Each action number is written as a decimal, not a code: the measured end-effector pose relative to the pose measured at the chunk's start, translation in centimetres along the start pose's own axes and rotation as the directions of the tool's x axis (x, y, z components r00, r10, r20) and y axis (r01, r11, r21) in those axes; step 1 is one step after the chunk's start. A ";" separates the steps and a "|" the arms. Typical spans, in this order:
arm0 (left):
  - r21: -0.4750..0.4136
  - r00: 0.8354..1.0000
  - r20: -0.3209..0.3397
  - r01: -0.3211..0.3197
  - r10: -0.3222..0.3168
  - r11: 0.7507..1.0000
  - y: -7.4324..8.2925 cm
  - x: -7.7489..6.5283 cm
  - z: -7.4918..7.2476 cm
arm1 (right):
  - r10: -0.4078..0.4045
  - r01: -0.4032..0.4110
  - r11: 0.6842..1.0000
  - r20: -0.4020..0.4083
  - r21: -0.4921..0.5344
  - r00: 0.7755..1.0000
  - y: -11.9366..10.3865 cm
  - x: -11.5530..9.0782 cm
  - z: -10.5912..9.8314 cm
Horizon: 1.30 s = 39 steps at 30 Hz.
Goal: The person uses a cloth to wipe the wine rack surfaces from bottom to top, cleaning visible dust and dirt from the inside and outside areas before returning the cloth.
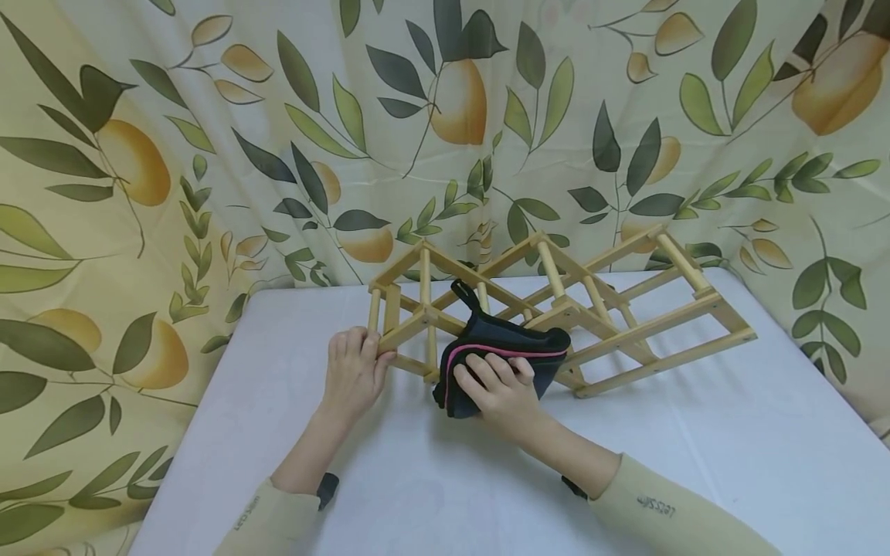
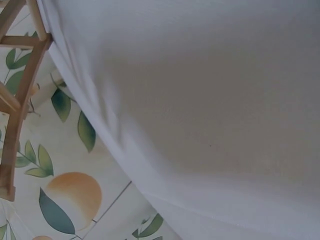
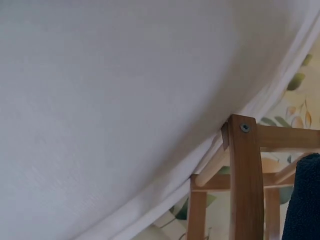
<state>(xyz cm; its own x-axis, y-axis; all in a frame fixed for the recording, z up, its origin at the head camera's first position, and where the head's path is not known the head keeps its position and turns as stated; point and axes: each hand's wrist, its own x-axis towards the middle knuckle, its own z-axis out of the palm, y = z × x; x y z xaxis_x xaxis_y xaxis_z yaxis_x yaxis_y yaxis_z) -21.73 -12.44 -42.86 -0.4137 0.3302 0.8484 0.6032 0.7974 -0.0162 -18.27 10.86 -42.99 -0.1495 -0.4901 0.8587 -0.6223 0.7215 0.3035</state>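
A folding lattice rack of pale wood (image 1: 660, 364) stands stretched across the back of the table. My left hand (image 1: 353, 374) grips its left end, with fingers over the corner bar. In front of the rack, my right hand (image 1: 501, 390) holds a dark blue fabric pouch (image 1: 507, 332) with pink piping and a black loop. The pouch is tilted and overlaps the rack's middle bars. The left wrist view catches part of the rack (image 2: 31, 75) at its edge. In the right wrist view, a wooden post (image 3: 245, 175) with a screw shows beside the pouch (image 3: 305, 200); neither hand appears there.
A white cloth (image 1: 445, 494) covers the table. Behind and beside it hangs a curtain (image 1: 431, 193) printed with fruit and leaves, close to the rack's back. Dark wrist straps (image 1: 328, 490) sit under both forearms.
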 end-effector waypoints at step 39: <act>-0.127 0.991 0.123 -0.039 0.054 0.991 -0.6 0.5 -0.7 | -0.141 0.140 0.990 0.076 0.017 0.987 -1.0 -0.1 2.4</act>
<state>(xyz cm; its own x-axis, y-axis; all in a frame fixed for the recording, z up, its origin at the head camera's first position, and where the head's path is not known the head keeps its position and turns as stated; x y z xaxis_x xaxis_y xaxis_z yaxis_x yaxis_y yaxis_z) -21.85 -13.12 -42.08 -0.4610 0.4325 0.7749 0.7007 0.7133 0.0187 -19.50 9.05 -44.39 -0.1188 -0.6226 0.7735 -0.6497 0.6378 0.4136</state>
